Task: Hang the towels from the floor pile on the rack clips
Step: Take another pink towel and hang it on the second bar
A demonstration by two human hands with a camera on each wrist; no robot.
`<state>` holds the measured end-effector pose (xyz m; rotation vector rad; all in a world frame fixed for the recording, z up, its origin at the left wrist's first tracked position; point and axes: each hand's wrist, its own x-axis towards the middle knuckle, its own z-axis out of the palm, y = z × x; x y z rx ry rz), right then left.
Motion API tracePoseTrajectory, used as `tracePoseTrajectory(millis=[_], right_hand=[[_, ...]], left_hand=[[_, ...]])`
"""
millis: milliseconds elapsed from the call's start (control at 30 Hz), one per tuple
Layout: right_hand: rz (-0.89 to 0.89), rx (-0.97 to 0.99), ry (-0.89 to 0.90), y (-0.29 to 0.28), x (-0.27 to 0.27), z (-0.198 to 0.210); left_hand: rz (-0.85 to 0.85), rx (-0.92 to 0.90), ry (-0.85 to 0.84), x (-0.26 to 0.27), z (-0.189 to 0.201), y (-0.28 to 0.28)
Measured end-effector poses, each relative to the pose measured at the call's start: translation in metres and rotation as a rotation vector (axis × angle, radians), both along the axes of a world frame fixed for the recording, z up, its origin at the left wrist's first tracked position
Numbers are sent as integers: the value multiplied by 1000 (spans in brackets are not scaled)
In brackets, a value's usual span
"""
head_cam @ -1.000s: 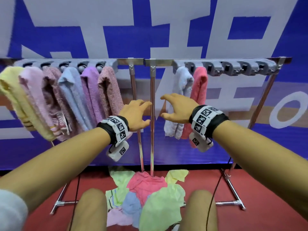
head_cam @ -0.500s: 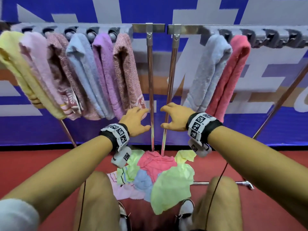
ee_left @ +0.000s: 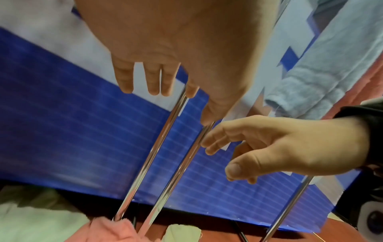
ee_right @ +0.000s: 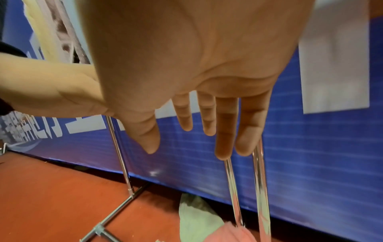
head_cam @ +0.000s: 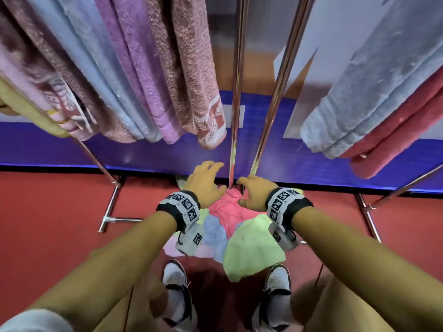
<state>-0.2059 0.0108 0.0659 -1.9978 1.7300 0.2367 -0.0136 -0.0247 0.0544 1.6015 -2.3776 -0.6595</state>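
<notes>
Now both hands, left (head_cam: 205, 182) and right (head_cam: 254, 194), spread empty over the floor pile (head_cam: 239, 232).

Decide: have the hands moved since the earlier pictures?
Yes. Both hands, left and right, have dropped from mid-height on the rack poles to the floor pile.

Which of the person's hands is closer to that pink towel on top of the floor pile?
Right. The right hand hovers directly over the pink towel; the left hand is above its far left edge.

head: looks steeply down over the floor pile (head_cam: 239, 233)
wrists: close under each palm, facing that pile (ee_left: 111, 229) (ee_right: 207, 226)
shared: pile, rack posts (head_cam: 236, 92)
</notes>
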Motion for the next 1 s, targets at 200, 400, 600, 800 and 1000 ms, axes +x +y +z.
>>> tracePoseTrajectory(millis=[200, 400, 600, 800, 1000], right_hand=[[19, 112, -17, -24, 10, -78], [10, 255, -65, -29, 24, -166], [-63, 344, -128, -30, 33, -252], [-85, 420, -122, -18, 43, -333], [-107, 491, -45, -7, 48, -379]], left_hand=[[60, 90, 39, -1, -70, -22], [120, 269, -26, 0, -145, -32], [226, 387, -48, 4, -211, -30], [289, 516, -50, 8, -264, -16], [359, 619, 19, 6, -285, 6]])
